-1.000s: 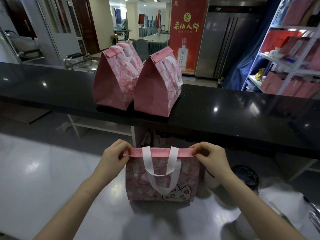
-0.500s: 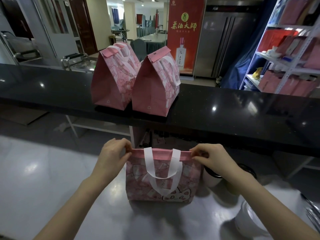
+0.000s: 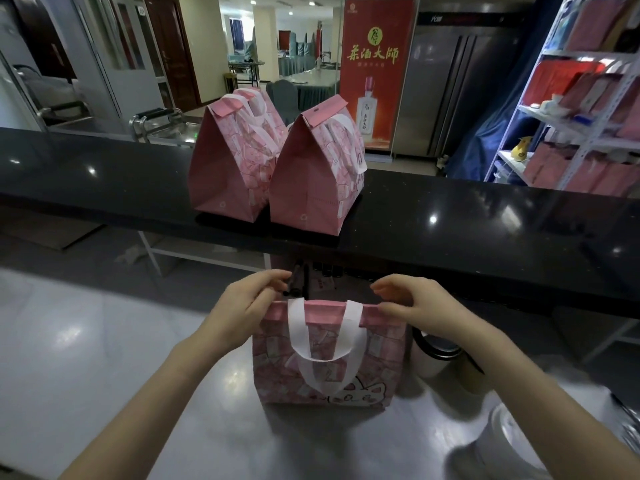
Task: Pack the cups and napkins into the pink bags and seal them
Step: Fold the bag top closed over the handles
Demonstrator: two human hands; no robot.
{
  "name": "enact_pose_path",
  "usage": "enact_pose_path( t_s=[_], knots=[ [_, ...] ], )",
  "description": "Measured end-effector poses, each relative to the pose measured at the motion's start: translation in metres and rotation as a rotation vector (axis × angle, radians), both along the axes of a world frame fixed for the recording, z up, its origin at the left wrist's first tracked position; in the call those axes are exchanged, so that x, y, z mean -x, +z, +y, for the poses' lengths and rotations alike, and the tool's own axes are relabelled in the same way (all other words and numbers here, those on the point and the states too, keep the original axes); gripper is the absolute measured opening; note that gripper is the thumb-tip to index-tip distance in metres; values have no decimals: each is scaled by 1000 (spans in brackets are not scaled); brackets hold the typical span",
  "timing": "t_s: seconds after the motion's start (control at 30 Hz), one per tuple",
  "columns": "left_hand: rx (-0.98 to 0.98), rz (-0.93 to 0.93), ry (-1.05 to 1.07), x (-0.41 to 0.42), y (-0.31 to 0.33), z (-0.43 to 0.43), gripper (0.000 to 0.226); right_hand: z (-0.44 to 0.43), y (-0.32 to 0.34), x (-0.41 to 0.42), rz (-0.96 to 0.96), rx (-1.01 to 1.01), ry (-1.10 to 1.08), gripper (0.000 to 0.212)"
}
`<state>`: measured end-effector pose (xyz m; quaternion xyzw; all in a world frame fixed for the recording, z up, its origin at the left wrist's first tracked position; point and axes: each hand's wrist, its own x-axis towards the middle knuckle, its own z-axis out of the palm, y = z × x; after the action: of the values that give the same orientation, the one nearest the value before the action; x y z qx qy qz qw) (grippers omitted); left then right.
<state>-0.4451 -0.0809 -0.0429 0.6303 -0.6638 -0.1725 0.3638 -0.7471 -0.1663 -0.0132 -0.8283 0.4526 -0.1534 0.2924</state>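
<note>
A pink bag (image 3: 325, 358) with a cat print and white handles stands on the steel table in front of me. Its top edge is folded over into a flat pink band. My left hand (image 3: 247, 303) pinches the left end of that band, and my right hand (image 3: 412, 303) presses on the right end. Two more pink bags, one on the left (image 3: 228, 168) and one on the right (image 3: 311, 181), stand folded shut on the black counter (image 3: 485, 230) behind. A cup with a dark lid (image 3: 436, 351) sits just right of the near bag, partly hidden by my right forearm.
A white container (image 3: 509, 441) stands at the lower right of the steel table (image 3: 86, 358). Metal tongs (image 3: 627, 414) show at the right edge. A shelf rack (image 3: 588, 109) with pink packages stands at the far right.
The bag's top has been folded further down, so the bag stands lower. Both hands have followed the fold and stayed at its two ends.
</note>
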Motion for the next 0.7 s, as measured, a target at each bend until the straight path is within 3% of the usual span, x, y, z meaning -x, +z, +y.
enact_pose_path(
  t_s=[0.07,0.17,0.33,0.43,0.53,0.7],
  knots=[
    [-53,-48,-42,9,4,-9,32,-1,3,-15,12,3,29,33],
    [-123,-271,-115,22,1,-18,39,2,-1,-34,111,13,61,43],
    [50,-438,-86,29,-8,-20,27,5,-13,-43,211,154,79,19],
    [133,-561,-78,40,-12,-21,21,9,-23,-49,283,319,78,18],
    [161,-571,-50,45,-16,-20,22,11,-26,-48,295,372,72,21],
    [155,-507,-95,46,-11,-20,23,13,-16,-54,286,264,94,20]
  ],
)
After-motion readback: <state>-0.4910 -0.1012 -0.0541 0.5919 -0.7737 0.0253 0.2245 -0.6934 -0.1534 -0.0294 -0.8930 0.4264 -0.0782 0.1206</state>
